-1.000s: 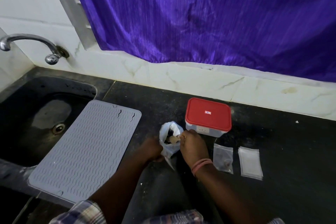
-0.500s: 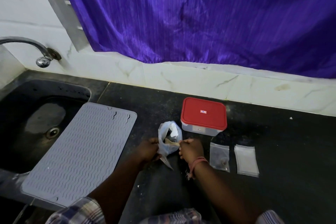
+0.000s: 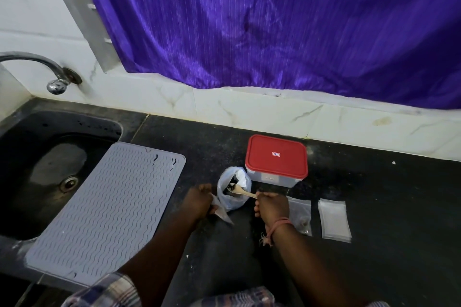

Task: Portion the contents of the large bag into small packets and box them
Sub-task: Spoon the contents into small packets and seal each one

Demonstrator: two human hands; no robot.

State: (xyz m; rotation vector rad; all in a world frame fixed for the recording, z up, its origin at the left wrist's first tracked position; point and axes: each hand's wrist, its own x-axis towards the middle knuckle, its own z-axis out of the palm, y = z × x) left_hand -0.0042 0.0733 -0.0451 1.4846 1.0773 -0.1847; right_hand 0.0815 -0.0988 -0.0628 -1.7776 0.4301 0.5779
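The open bag (image 3: 233, 188) stands on the dark counter (image 3: 374, 207) just before the red-lidded box (image 3: 276, 159). The right hand (image 3: 272, 207) pinches a wooden spoon (image 3: 240, 189) dipped into it; the left hand (image 3: 198, 200) grips a small packet (image 3: 222, 214). A filled packet (image 3: 300, 214) and empty packets (image 3: 334, 219) lie right, a grey mat (image 3: 107, 207) overlapping the sink (image 3: 37, 157) left.

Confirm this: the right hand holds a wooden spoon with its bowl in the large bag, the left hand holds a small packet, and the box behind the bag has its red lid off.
One thing is wrong: the red lid is on the box, not off, as the head view shows. The rest holds: the right hand grips the spoon, bowl in the bag, and the left hand holds a small packet.
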